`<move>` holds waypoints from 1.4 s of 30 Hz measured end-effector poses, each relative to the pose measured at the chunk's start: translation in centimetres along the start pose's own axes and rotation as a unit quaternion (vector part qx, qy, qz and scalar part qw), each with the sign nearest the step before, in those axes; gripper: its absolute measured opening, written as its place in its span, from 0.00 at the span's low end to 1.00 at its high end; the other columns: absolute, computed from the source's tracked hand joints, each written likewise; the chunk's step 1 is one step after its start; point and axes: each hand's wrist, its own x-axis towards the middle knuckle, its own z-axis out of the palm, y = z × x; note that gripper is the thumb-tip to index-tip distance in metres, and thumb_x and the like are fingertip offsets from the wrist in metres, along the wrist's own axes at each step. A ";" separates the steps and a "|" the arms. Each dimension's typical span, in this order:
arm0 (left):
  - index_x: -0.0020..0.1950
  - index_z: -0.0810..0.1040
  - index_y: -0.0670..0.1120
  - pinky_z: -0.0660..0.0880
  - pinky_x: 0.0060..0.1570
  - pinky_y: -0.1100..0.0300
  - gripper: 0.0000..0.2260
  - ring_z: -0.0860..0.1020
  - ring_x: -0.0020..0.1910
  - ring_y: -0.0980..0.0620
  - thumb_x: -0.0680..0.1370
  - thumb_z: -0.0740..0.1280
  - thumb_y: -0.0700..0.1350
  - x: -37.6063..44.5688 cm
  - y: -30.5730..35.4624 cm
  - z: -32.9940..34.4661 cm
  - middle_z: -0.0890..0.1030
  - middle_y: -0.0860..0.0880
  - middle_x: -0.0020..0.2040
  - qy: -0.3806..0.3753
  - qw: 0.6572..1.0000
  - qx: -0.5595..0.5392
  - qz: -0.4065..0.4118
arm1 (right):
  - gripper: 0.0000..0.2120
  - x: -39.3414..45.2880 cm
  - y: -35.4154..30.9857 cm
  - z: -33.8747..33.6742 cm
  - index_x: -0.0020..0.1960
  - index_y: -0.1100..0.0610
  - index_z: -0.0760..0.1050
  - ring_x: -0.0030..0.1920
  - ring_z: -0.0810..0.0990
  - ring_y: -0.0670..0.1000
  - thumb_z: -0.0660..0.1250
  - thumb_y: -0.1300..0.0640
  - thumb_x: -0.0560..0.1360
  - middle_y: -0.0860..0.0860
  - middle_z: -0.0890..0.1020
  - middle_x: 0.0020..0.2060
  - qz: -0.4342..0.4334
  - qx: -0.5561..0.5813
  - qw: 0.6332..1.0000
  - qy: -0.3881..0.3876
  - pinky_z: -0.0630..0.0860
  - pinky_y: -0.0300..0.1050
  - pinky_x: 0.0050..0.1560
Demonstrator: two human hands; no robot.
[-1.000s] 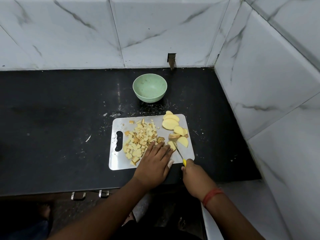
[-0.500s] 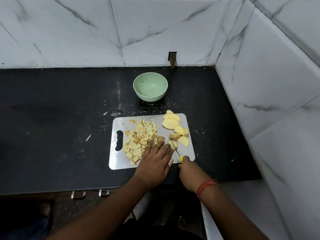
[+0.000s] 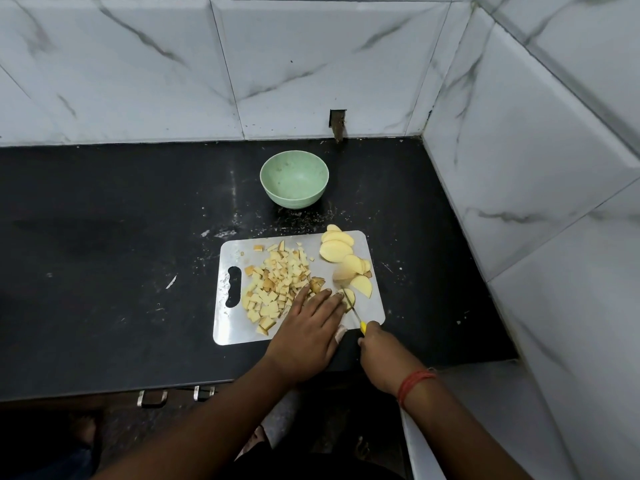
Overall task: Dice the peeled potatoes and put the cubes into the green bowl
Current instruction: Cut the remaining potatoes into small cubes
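One slice (image 3: pixel 349 296) under cut: right hand (image 3: pixel 382 355) grips knife (image 3: pixel 353 311), drawn back slightly since a second ago; left hand (image 3: pixel 308 327) fingers flat, steadying. Bowl (image 3: pixel 294 183) still empty.

Bare counter (image 3: pixel 104 271) left of board (image 3: pixel 225 327); tiled wall (image 3: pixel 519 185) close on right.

Left hand (image 3: pixel 309 332) lies flat on the cutting board (image 3: pixel 298 336) mid-frame, fingers pinning a potato slice (image 3: pixel 349 297), while the right hand (image 3: pixel 382 358) grips a yellow-handled knife (image 3: pixel 356 315) cutting it. Cubes (image 3: pixel 277 285) piled left, more slices (image 3: pixel 343 258) right, green bowl (image 3: pixel 294 183) above.
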 end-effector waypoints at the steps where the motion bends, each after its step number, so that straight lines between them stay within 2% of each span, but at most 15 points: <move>1: 0.73 0.75 0.46 0.60 0.76 0.38 0.20 0.70 0.73 0.43 0.85 0.58 0.53 0.0 0.0 0.0 0.75 0.46 0.73 0.002 1.000 -0.003 0.010 | 0.12 0.0 0.0 0.0 0.62 0.61 0.64 0.34 0.70 0.47 0.58 0.58 0.81 0.48 0.69 0.36 0.001 -0.002 1.000 0.003 0.65 0.42 0.33; 3: 0.73 0.76 0.46 0.60 0.76 0.38 0.19 0.71 0.73 0.43 0.85 0.59 0.52 0.0 -0.1 0.1 0.75 0.46 0.73 0.003 1.000 -0.005 0.023 | 0.11 0.0 0.0 0.0 0.62 0.61 0.64 0.32 0.67 0.44 0.58 0.59 0.81 0.47 0.67 0.34 0.002 0.006 1.000 0.003 0.64 0.41 0.32; 6: 0.72 0.77 0.47 0.60 0.76 0.37 0.19 0.71 0.72 0.42 0.84 0.59 0.52 0.2 -0.1 0.0 0.75 0.46 0.73 -0.002 1.000 0.001 0.025 | 0.11 -0.1 0.1 -0.1 0.62 0.60 0.64 0.35 0.70 0.48 0.58 0.59 0.81 0.47 0.67 0.34 0.000 0.013 1.000 -0.003 0.64 0.41 0.32; 10: 0.71 0.78 0.46 0.60 0.76 0.38 0.19 0.73 0.70 0.41 0.85 0.57 0.52 0.3 0.1 0.1 0.76 0.46 0.72 -0.005 1.000 0.006 0.021 | 0.12 -0.3 0.2 -0.3 0.63 0.61 0.64 0.38 0.72 0.49 0.58 0.58 0.81 0.51 0.72 0.42 -0.002 0.014 1.000 -0.015 0.60 0.39 0.28; 12: 0.71 0.77 0.46 0.59 0.77 0.38 0.19 0.73 0.70 0.41 0.85 0.57 0.53 0.3 0.0 0.2 0.76 0.46 0.72 -0.007 1.000 0.008 0.020 | 0.13 -0.5 0.3 -0.2 0.64 0.61 0.63 0.40 0.73 0.50 0.58 0.58 0.82 0.53 0.74 0.43 0.007 0.010 1.000 -0.027 0.61 0.39 0.29; 14: 0.71 0.78 0.46 0.59 0.77 0.38 0.20 0.73 0.70 0.41 0.84 0.57 0.53 0.3 0.0 0.2 0.76 0.46 0.72 -0.008 1.000 0.009 0.022 | 0.14 -0.8 0.6 -0.1 0.66 0.61 0.62 0.45 0.75 0.52 0.58 0.58 0.82 0.52 0.76 0.44 0.018 0.005 0.999 -0.041 0.66 0.41 0.34; 16: 0.71 0.78 0.46 0.60 0.76 0.38 0.20 0.73 0.69 0.41 0.84 0.57 0.52 0.3 0.0 0.2 0.76 0.46 0.72 -0.008 1.000 0.009 0.024 | 0.12 -1.2 1.1 0.1 0.64 0.60 0.63 0.47 0.77 0.53 0.57 0.57 0.82 0.54 0.78 0.48 0.016 0.017 0.999 -0.038 0.71 0.44 0.42; 17: 0.71 0.78 0.46 0.60 0.76 0.38 0.20 0.73 0.70 0.41 0.84 0.57 0.52 0.3 0.0 0.2 0.76 0.46 0.72 -0.010 1.000 0.009 0.024 | 0.10 -1.5 1.3 0.3 0.62 0.60 0.64 0.45 0.77 0.52 0.56 0.57 0.82 0.54 0.78 0.46 0.013 0.024 0.999 -0.033 0.72 0.46 0.44; 20: 0.72 0.77 0.46 0.60 0.76 0.38 0.20 0.72 0.71 0.42 0.84 0.58 0.53 0.2 0.0 0.2 0.76 0.45 0.72 -0.014 1.000 0.008 0.023 | 0.06 -2.4 2.5 0.8 0.59 0.59 0.65 0.41 0.75 0.51 0.56 0.58 0.83 0.51 0.75 0.40 -0.005 0.019 1.000 -0.018 0.70 0.42 0.38; 23: 0.73 0.76 0.46 0.61 0.76 0.38 0.21 0.70 0.73 0.43 0.84 0.58 0.53 0.1 0.0 0.2 0.75 0.45 0.73 -0.011 1.000 0.001 0.026 | 0.02 -3.6 3.8 1.0 0.52 0.57 0.63 0.42 0.76 0.52 0.55 0.58 0.83 0.54 0.78 0.44 -0.018 0.039 0.999 -0.019 0.68 0.42 0.39; 25: 0.74 0.74 0.45 0.60 0.76 0.38 0.21 0.69 0.75 0.43 0.85 0.57 0.53 0.1 0.0 0.1 0.74 0.45 0.74 -0.008 1.000 -0.002 0.021 | 0.04 -4.5 4.4 0.7 0.51 0.57 0.64 0.44 0.78 0.53 0.55 0.56 0.83 0.53 0.77 0.43 -0.030 0.062 0.998 -0.002 0.68 0.43 0.37; 29: 0.75 0.72 0.43 0.55 0.79 0.42 0.24 0.65 0.78 0.44 0.86 0.54 0.55 0.3 0.0 -0.2 0.71 0.43 0.76 -0.009 0.999 -0.006 -0.031 | 0.06 -4.5 3.7 -0.8 0.51 0.55 0.64 0.39 0.78 0.53 0.55 0.53 0.83 0.52 0.77 0.40 -0.059 0.118 0.986 0.101 0.71 0.45 0.38; 32: 0.74 0.73 0.42 0.56 0.79 0.42 0.24 0.64 0.79 0.44 0.86 0.53 0.56 0.3 -0.1 0.0 0.71 0.44 0.76 -0.019 0.999 -0.010 -0.042 | 0.07 -2.3 1.4 -1.9 0.55 0.55 0.65 0.40 0.80 0.55 0.58 0.51 0.82 0.55 0.80 0.43 -0.078 0.141 0.975 0.154 0.72 0.45 0.37; 35: 0.75 0.73 0.42 0.56 0.79 0.42 0.24 0.62 0.79 0.44 0.85 0.54 0.54 0.3 -0.2 0.1 0.70 0.43 0.77 -0.025 0.999 -0.015 -0.037 | 0.12 0.7 -0.5 -2.3 0.57 0.56 0.65 0.45 0.81 0.60 0.61 0.49 0.80 0.58 0.81 0.46 -0.082 0.111 0.977 0.163 0.74 0.48 0.40; 42: 0.73 0.74 0.43 0.57 0.79 0.43 0.21 0.66 0.77 0.44 0.85 0.58 0.52 0.1 -0.1 0.2 0.73 0.43 0.74 0.005 0.999 -0.025 -0.022 | 0.14 3.4 -0.5 -2.1 0.61 0.52 0.65 0.45 0.81 0.58 0.62 0.50 0.79 0.55 0.82 0.45 -0.118 0.023 0.978 0.168 0.76 0.48 0.41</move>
